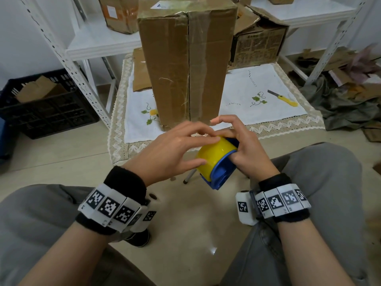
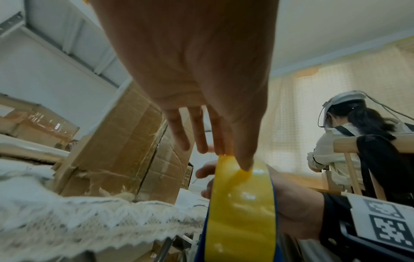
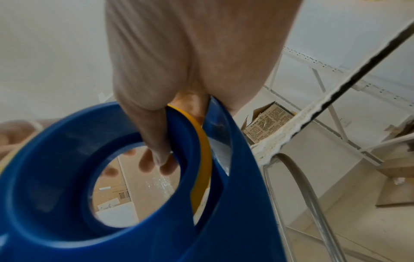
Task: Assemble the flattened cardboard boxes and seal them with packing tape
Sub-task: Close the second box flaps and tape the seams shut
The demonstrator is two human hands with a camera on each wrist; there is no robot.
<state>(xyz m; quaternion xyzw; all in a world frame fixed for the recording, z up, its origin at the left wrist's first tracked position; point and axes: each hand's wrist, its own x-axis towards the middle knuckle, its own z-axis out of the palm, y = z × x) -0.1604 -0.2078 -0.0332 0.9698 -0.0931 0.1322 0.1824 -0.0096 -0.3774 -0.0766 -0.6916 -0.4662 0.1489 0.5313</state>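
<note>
Tall cardboard box (image 1: 186, 60) stands upright at upper centre of the head view on the table (image 1: 288, 122), which carries a white embroidered cloth; one vertical seam already carries a strip of glossy tape, and the lower near corner looks crushed and frayed. Judgement: the box is light for its bulk and stiff along the panels but soft at that damaged corner, and tall enough to tip, so steady it by a flat palm high on a side panel, not at the corner. A flattened cardboard sheet (image 1: 142, 71) lies behind it at left on the cloth. Tape dispenser (image 1: 218, 164), blue frame with a yellow roll, is held off the table at lower centre, in front of the box and apart from it. Right hand (image 1: 245, 149) grips the blue frame, fingers curled round it; the right wrist view shows fingers through the central hole. Left hand (image 1: 175, 149) lies over the roll, its fingers (image 2: 243, 156) mostly straight and slightly spread, thumb tip pressing on the yellow tape where a loose end lifts. Judgement: the film is thin, slick and self-sticking; take the free end by thumb and forefinger near its edge and pull straight. A yellow-handled utility knife (image 1: 283, 98) lies at right on the cloth, untouched.
</note>
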